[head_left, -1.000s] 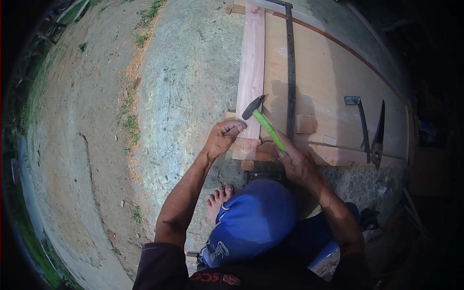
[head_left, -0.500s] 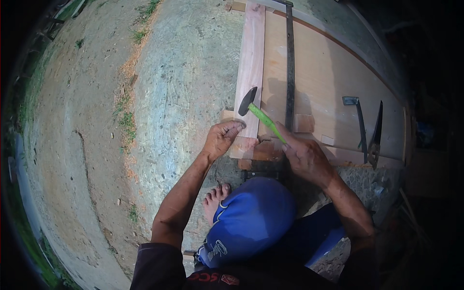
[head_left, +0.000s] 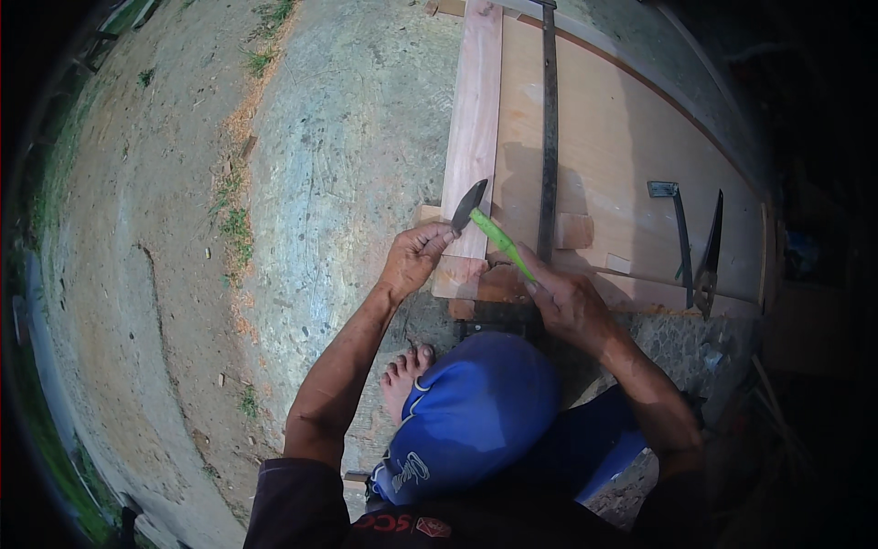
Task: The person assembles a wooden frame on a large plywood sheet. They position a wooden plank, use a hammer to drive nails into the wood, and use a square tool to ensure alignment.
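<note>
Bare concrete ground (head_left: 347,137), wide wooden panel (head_left: 622,174), sawdust (head_left: 240,119)

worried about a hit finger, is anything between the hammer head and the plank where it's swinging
Yes. The left hand sits on the narrow plank, its fingertips right under the hammer head. The right hand grips the green handle. Whether the fingers pinch a nail cannot be told.

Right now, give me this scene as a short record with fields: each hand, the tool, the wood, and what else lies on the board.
left hand: left hand pinched at the near end of the narrow plank, right by the hammer head
right hand: right hand gripping the green handle
tool: hammer, dark head over the plank's near end
surface: wide wooden panel on concrete ground
also there: long dark metal bar; small wood block; two dark tools at right
</note>
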`<state>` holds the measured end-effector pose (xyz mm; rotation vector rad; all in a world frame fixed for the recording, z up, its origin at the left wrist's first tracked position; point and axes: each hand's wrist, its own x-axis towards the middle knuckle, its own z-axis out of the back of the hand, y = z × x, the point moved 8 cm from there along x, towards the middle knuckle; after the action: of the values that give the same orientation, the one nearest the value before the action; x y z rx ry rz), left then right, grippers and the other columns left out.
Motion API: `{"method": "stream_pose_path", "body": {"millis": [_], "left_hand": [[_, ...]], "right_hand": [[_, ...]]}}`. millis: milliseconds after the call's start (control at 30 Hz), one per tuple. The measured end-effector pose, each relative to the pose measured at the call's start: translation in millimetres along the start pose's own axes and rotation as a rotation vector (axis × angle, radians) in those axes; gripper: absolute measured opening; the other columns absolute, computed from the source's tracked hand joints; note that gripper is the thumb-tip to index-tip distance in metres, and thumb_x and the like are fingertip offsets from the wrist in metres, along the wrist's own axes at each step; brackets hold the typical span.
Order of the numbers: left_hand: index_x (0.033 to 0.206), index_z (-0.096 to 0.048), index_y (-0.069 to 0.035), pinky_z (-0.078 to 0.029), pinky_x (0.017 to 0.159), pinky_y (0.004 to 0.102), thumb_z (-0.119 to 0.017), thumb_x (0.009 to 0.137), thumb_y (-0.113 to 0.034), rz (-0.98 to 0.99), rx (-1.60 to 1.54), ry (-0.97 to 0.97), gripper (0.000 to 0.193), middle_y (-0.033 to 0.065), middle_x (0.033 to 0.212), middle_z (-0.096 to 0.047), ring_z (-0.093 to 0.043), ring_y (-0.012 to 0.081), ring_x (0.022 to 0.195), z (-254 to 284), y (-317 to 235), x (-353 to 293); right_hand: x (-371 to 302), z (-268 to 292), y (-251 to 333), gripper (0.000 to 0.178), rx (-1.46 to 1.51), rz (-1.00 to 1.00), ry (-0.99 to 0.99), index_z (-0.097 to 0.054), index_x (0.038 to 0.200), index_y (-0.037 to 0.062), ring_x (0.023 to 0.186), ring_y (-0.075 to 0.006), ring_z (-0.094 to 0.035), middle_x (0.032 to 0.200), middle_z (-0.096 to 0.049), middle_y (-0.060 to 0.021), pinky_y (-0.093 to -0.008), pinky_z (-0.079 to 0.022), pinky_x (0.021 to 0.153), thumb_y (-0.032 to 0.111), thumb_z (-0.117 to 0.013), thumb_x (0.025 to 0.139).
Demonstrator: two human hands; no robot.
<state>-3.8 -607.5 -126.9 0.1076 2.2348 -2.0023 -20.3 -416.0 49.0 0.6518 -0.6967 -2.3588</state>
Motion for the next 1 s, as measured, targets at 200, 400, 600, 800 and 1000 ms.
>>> {"method": "stream_pose_path", "body": {"millis": [200,400,600,800,1000], "left_hand": [[0.109,-0.073,-0.002,-0.05,0.089,0.0285,-0.064,0.1,-0.015,0.057,0.038,0.028,0.017,0.0061,0.102,-0.073,-0.065,0.0143,0.098,-3,-2,1],[0.109,-0.074,-0.004,-0.042,0.061,0.023,-0.064,0.101,-0.018,0.018,-0.001,0.016,0.018,-0.0045,0.083,-0.063,-0.048,0.0044,0.068,-4,-2,0],[0.11,-0.075,-0.004,-0.043,0.062,0.023,-0.065,0.101,-0.017,-0.079,0.056,-0.019,0.019,-0.0037,0.083,-0.064,-0.049,0.0045,0.069,-2,-2,0],[0.11,-0.074,-0.004,-0.052,0.086,0.0293,-0.066,0.099,-0.016,0.049,0.092,0.008,0.018,0.0064,0.1,-0.075,-0.067,0.0151,0.095,1,-1,-4],[0.11,-0.074,-0.005,-0.041,0.061,0.0227,-0.063,0.102,-0.015,0.085,-0.069,0.047,0.017,-0.0062,0.082,-0.061,-0.048,0.0045,0.069,-2,-1,0]], "right_hand": [[5,17,13,0.059,-0.017,0.038,-0.065,-0.039,0.152,0.0058,0.085,-0.0464,-0.067,0.093,-0.067,-0.0289,-0.0499,-0.053,0.077,0.003,-0.055,0.095],[10,22,14,0.057,-0.058,-0.103,0.1,-0.042,0.152,0.008,0.106,-0.0452,-0.067,0.113,-0.066,-0.0332,-0.0448,-0.053,0.09,0.006,-0.053,0.097],[15,19,18,0.054,-0.032,-0.127,0.101,-0.043,0.151,0.0058,0.103,-0.0447,-0.068,0.108,-0.066,-0.0334,-0.0423,-0.054,0.088,0.006,-0.052,0.097],[23,39,25,0.057,0.102,-0.138,-0.01,-0.043,0.151,0.0066,0.099,-0.0447,-0.069,0.102,-0.067,-0.0324,-0.0421,-0.053,0.087,0.004,-0.052,0.095],[20,22,17,0.058,-0.021,0.016,0.063,-0.043,0.151,0.0058,0.099,-0.0466,-0.067,0.107,-0.066,-0.0327,-0.0457,-0.054,0.087,0.003,-0.054,0.094]]}}
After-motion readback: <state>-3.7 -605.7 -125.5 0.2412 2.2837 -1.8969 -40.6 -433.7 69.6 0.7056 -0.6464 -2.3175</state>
